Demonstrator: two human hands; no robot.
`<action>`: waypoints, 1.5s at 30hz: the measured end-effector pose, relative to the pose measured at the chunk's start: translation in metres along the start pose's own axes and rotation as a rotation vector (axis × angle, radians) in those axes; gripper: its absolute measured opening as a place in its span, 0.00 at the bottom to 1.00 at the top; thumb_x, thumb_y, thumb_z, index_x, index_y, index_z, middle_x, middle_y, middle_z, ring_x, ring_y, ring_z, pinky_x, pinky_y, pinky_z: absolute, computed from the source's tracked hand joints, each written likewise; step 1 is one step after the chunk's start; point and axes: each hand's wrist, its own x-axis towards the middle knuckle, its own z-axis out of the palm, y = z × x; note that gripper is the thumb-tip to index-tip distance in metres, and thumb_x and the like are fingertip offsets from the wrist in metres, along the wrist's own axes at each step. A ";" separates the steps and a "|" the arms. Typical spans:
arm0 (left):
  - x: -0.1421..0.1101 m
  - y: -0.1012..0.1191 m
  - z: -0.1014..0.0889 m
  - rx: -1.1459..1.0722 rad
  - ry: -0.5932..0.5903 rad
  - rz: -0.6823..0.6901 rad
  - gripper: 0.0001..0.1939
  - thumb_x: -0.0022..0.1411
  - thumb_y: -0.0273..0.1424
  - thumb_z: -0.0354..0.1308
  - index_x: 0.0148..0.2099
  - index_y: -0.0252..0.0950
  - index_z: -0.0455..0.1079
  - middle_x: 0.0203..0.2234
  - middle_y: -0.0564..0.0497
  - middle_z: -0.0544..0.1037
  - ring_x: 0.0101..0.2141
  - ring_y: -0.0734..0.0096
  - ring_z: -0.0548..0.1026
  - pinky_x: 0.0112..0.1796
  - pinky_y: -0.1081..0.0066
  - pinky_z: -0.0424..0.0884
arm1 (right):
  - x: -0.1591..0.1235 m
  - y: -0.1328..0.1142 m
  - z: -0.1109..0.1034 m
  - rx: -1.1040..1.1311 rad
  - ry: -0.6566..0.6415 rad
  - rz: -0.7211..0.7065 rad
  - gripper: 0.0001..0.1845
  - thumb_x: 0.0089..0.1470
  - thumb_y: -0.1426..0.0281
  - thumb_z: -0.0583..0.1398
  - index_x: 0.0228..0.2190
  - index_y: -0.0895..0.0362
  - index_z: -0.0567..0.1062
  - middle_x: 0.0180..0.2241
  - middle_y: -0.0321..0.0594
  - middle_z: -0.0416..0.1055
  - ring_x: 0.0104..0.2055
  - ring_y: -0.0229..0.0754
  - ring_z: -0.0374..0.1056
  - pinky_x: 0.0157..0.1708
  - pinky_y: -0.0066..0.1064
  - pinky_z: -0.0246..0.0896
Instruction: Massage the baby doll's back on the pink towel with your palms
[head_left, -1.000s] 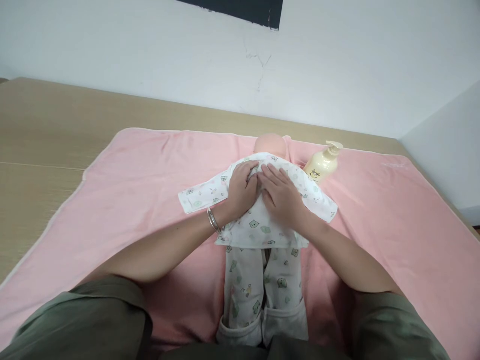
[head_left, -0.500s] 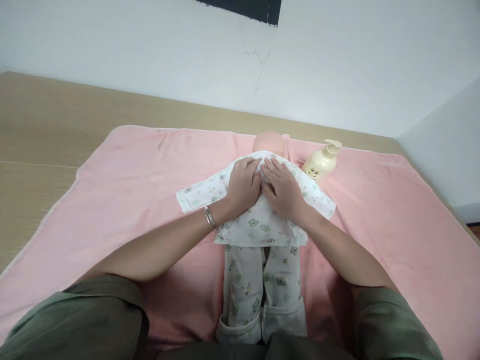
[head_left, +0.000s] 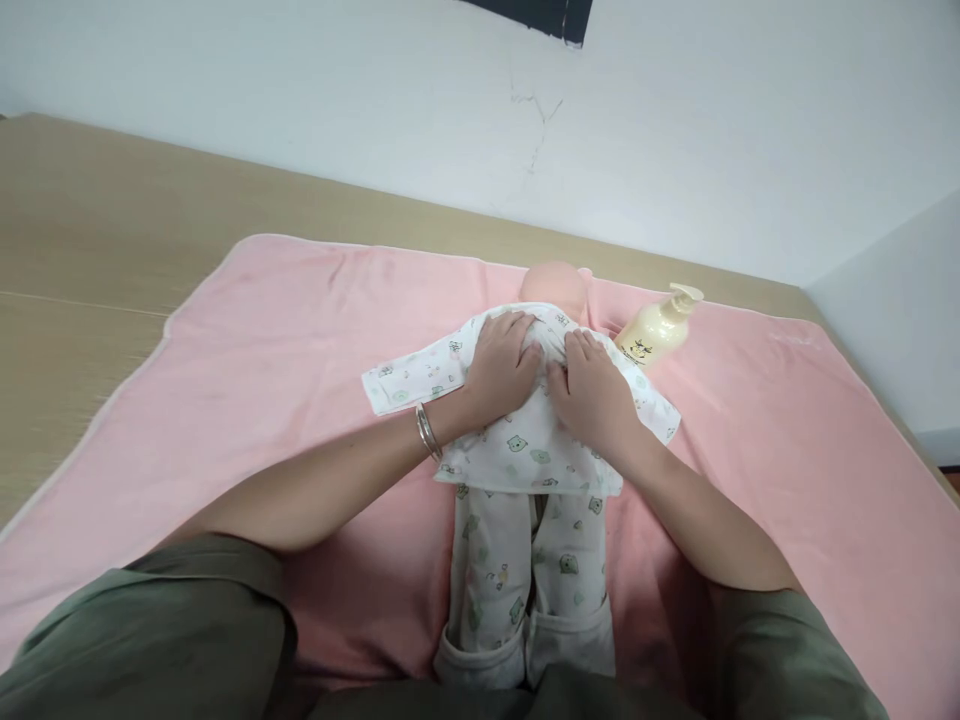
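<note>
A baby doll, its bald head (head_left: 553, 285) at the far end, lies on a pink blanket (head_left: 300, 330). It wears a white printed top (head_left: 525, 455) and matching footed trousers (head_left: 495, 570). My left hand (head_left: 504, 368) rests flat on the left side of the doll's chest, fingers stretched out, a silver bangle on the wrist. On the right side of the chest lies my right hand (head_left: 592, 390), its fingers also extended on the cloth. Between the hands the fabric is wrinkled. Neither hand grips anything that shows. The doll's face is not visible.
A cream pump bottle (head_left: 656, 328) leans at a tilt on the blanket, right of the doll's shoulder. Beyond the blanket runs a tan wooden surface (head_left: 187, 190), which meets a white wall (head_left: 375, 110). A dark panel (head_left: 544, 15) hangs above.
My hands have moved apart from the middle of the doll's chest toward its two sides. The whole view has shifted slightly, with the doll and bottle a little farther right.
</note>
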 end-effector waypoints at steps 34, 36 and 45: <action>-0.012 0.016 -0.008 0.155 -0.100 0.038 0.29 0.68 0.33 0.42 0.64 0.17 0.60 0.64 0.29 0.62 0.67 0.44 0.56 0.66 0.44 0.54 | -0.006 -0.002 0.005 -0.168 0.115 -0.024 0.25 0.65 0.67 0.49 0.52 0.73 0.73 0.56 0.64 0.70 0.63 0.58 0.64 0.63 0.48 0.59; -0.012 0.015 -0.007 0.143 -0.090 0.045 0.29 0.68 0.33 0.42 0.64 0.17 0.60 0.64 0.29 0.62 0.67 0.44 0.56 0.66 0.44 0.54 | -0.009 -0.004 0.007 -0.173 0.144 -0.041 0.25 0.65 0.67 0.49 0.51 0.72 0.73 0.56 0.63 0.70 0.62 0.57 0.65 0.63 0.48 0.60; -0.017 0.018 -0.006 0.143 -0.056 0.048 0.28 0.69 0.33 0.41 0.63 0.19 0.62 0.63 0.29 0.63 0.66 0.45 0.58 0.65 0.43 0.56 | 0.012 0.010 0.007 -0.099 0.049 0.002 0.27 0.64 0.66 0.47 0.55 0.72 0.70 0.61 0.61 0.65 0.67 0.56 0.59 0.66 0.48 0.54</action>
